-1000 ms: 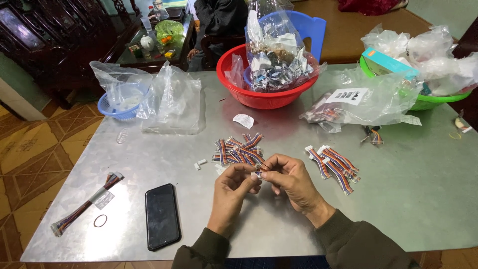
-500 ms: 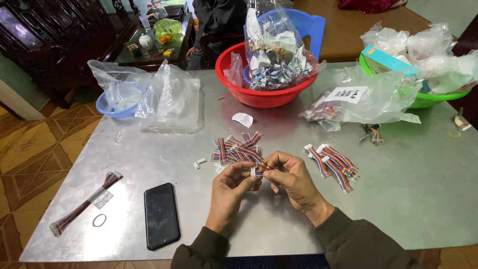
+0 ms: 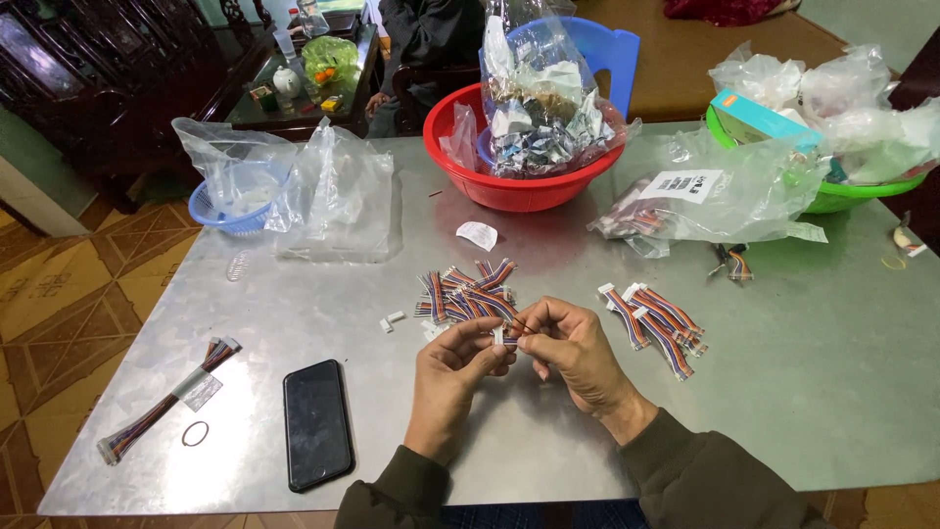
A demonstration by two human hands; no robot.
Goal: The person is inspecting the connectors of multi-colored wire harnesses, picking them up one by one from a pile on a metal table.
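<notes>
**Hands joining a wire connector over a metal table**

Metal table (image 3: 832,392); red basin (image 3: 460,167) of bagged parts at the far edge; black phone (image 3: 316,423) near the left hand (image 3: 452,377). Left and right hand (image 3: 573,351) meet, fingertips pinched on a small white connector (image 3: 498,336) just before the loose pile of multicoloured ribbon cables (image 3: 465,292).

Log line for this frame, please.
left hand + right hand: pinch white connector | wire pile behind | phone left | metal table
</notes>
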